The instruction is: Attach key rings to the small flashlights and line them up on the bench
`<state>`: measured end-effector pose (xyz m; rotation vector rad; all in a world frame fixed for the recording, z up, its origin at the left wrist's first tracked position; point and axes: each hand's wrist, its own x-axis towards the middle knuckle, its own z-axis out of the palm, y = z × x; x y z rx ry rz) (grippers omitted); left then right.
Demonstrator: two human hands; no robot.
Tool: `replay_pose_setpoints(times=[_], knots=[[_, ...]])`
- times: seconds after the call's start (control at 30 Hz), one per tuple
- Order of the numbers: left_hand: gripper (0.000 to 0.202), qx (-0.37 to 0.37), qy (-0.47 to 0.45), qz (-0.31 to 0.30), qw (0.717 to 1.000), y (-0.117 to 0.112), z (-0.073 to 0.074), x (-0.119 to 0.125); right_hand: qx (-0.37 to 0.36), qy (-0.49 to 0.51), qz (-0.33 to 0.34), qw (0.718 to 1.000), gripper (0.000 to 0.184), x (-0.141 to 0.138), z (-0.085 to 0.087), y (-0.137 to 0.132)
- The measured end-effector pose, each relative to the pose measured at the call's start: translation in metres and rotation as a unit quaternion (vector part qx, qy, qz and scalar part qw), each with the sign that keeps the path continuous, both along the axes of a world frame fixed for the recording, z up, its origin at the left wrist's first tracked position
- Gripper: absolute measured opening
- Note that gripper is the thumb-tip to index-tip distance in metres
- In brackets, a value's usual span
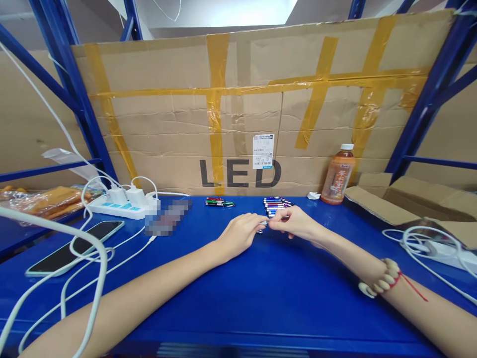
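Far to the left of the LED lettering (240,174) and nearer the viewer, a smartphone (74,246) is laid face up on the blue surface (261,298), with white cables looped across it. Left of the lettering, a white power strip (122,205) with chargers plugged in is seen. Just below the lettering's left end, a few green and red pen-shaped items (219,202) are gathered.

Below the lettering, the left hand (240,233) is brought thumb to fingers, its grip closed on one end of a small pen-shaped piece (264,223). The other end is pinched in the closed grip of the right hand (294,222), so the piece is held between the two grips just above the surface, fingertips nearly touching. It is judged light, stiff and smooth (probably metal, though it is too small to be sure), so it may slip. It is best taken by the barrel with the fingertips rather than by its tip.

Just beyond the right hand, below the lettering's right end, a heap of blue and purple pen-shaped items (276,204) is piled. Right of the lettering an orange drink bottle (337,175) is stood upright, and farther right an open cardboard box (417,199) and a coiled white cable (421,238) are seen.
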<state>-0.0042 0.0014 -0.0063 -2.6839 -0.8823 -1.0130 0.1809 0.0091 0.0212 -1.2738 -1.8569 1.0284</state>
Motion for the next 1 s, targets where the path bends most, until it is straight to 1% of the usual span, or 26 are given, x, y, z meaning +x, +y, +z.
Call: replay_pose_setpoints(times=[0.13, 0.2, 0.27, 0.37, 0.47, 0.5, 0.57, 0.7, 0.83, 1.0], knots=[[0.03, -0.038, -0.031, -0.002, 0.999, 0.002, -0.002, 0.0, -0.009, 0.008, -0.019, 1.0, 0.039, -0.003, -0.002, 0.001], [0.03, -0.071, -0.06, 0.005, 0.996, 0.003, -0.002, 0.001, 0.023, 0.022, -0.03, 0.999, 0.041, -0.005, -0.003, 0.002], [0.03, -0.098, -0.085, 0.006, 0.991, 0.005, -0.003, 0.001, 0.09, 0.039, -0.028, 0.995, 0.044, -0.006, -0.004, 0.003], [0.03, -0.13, -0.1, -0.004, 0.986, 0.006, -0.002, 0.001, 0.215, 0.033, 0.02, 0.976, 0.044, -0.002, -0.004, 0.008], [0.03, -0.159, -0.102, -0.015, 0.982, 0.007, -0.001, 0.001, 0.339, -0.013, 0.066, 0.938, 0.035, 0.005, -0.005, 0.013], [0.03, -0.167, -0.1, -0.02, 0.981, 0.007, -0.001, 0.001, 0.371, -0.03, 0.074, 0.925, 0.033, 0.007, -0.005, 0.014], [0.03, -0.178, -0.098, -0.032, 0.979, 0.006, 0.0, 0.001, 0.411, -0.061, 0.087, 0.906, 0.032, 0.01, -0.005, 0.015], [0.03, -0.194, -0.085, -0.033, 0.977, 0.004, 0.001, 0.0, 0.44, -0.113, 0.109, 0.884, 0.03, 0.014, -0.006, 0.015], [0.03, -0.203, -0.037, -0.026, 0.978, 0.002, 0.002, -0.001, 0.453, -0.158, 0.134, 0.867, 0.03, 0.017, -0.004, 0.012], [0.029, -0.198, -0.004, -0.018, 0.98, 0.0, 0.003, 0.0, 0.487, -0.209, 0.137, 0.837, 0.027, 0.016, 0.002, 0.005]])
